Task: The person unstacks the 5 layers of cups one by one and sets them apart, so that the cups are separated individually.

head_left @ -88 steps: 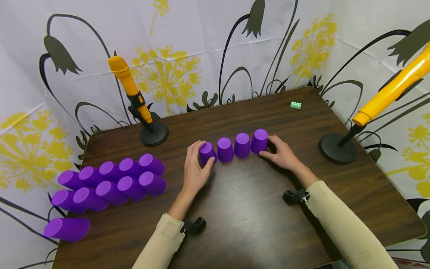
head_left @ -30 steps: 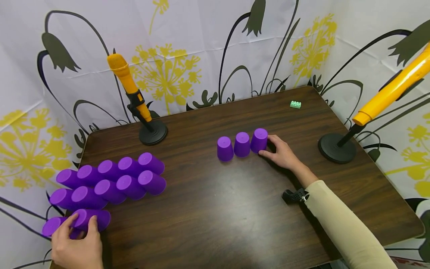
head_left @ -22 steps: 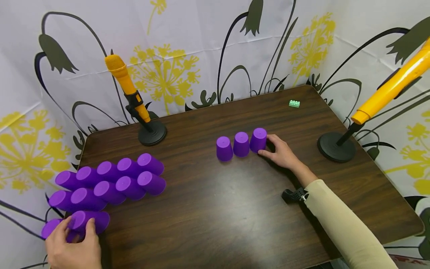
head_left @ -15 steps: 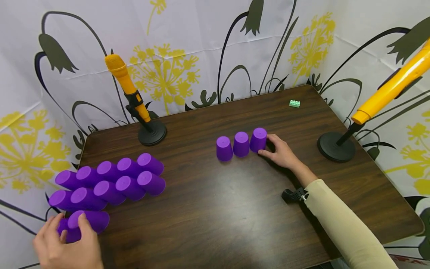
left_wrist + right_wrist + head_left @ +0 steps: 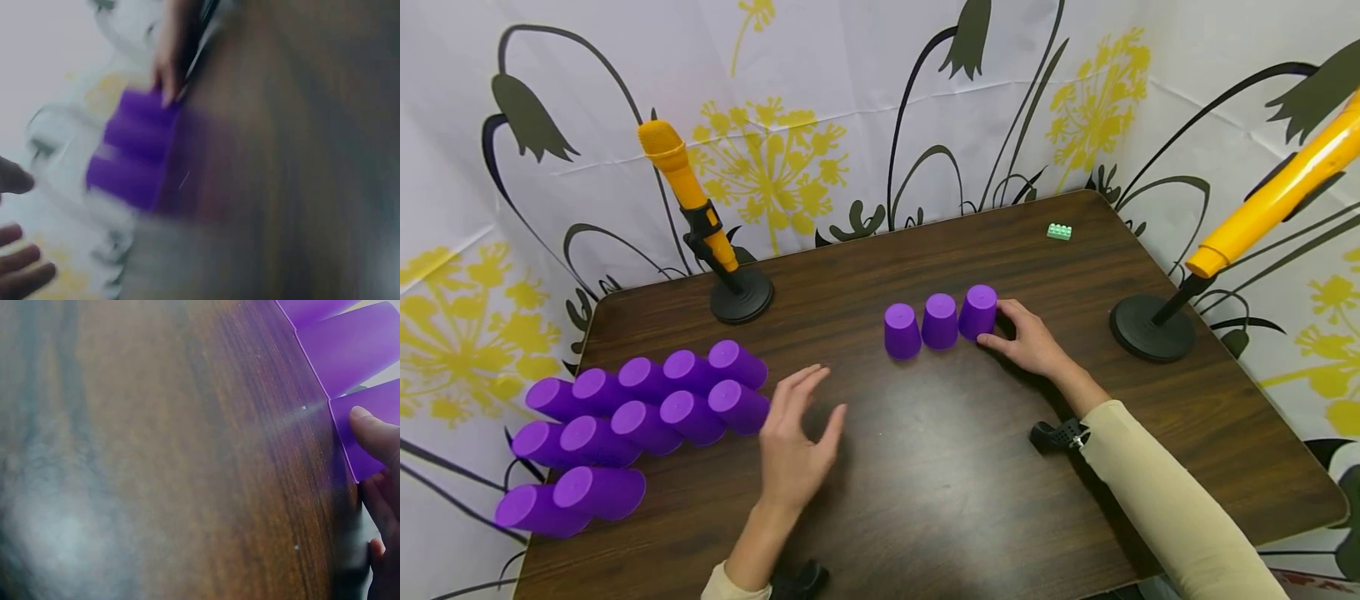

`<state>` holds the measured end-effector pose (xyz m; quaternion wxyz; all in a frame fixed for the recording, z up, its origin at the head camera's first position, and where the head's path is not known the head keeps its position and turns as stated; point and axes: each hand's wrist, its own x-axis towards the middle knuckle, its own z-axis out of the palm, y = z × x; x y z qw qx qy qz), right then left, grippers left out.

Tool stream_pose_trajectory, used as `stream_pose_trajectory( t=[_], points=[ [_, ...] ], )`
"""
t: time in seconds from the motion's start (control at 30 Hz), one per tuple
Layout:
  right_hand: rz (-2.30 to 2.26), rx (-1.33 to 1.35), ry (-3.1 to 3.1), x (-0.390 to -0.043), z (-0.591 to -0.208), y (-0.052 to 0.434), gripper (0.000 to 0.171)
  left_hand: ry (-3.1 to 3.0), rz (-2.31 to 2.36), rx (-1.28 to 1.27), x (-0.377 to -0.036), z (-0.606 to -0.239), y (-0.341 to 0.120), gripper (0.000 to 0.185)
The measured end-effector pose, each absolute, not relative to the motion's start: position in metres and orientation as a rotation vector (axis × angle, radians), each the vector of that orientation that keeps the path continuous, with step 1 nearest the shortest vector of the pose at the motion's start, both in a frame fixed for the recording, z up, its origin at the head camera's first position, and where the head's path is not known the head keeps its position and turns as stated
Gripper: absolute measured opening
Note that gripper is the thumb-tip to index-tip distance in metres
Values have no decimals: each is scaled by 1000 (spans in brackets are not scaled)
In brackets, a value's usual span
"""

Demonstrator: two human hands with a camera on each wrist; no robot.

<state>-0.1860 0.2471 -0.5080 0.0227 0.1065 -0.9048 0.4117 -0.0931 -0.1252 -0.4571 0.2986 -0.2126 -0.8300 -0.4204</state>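
Observation:
Three purple cups stand upside down in a row: left [image 5: 901,331], middle [image 5: 940,321] and right [image 5: 979,312]. My right hand [image 5: 1000,327] holds the rightmost cup, with the thumb at its base and the fingers behind it. The right wrist view shows that thumb [image 5: 375,428] against the cup [image 5: 365,467]. My left hand [image 5: 816,398] hovers open over the bare table [image 5: 940,483] with its fingers spread, holding nothing. It is just right of the pile of lying cups [image 5: 647,400]. The left wrist view is a motion blur with a purple smear [image 5: 134,156].
Two more purple cups [image 5: 572,500] lie on their sides at the front left corner. A yellow microphone [image 5: 688,196] stands at the back left, and another one's round base [image 5: 1153,329] sits at the right. A small green brick [image 5: 1060,232] lies far back right.
My left hand took the row's leftmost cup to the front left, let it go there, and swung right to the table's middle, open. The right hand has stayed on its cup.

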Motion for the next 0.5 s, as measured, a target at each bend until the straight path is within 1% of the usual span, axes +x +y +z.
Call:
stream_pose_trajectory(
  t=[0.1, 0.23, 0.37, 0.5],
  points=[
    [1269, 339, -2797, -187, -508, 247, 61, -2417, -1150, -626, -109, -471, -99, 68],
    [1252, 361, -2789, -190, -509, 247, 60, -2538, -1163, -649, -135, -480, -73, 80],
    [1249, 363, -2790, -190, -510, 247, 60, -2551, -1197, -670, -157, -482, -54, 77],
    [1264, 356, -2791, -189, -510, 247, 60, -2517, -1243, -671, -171, -483, -42, 62]
  ],
)
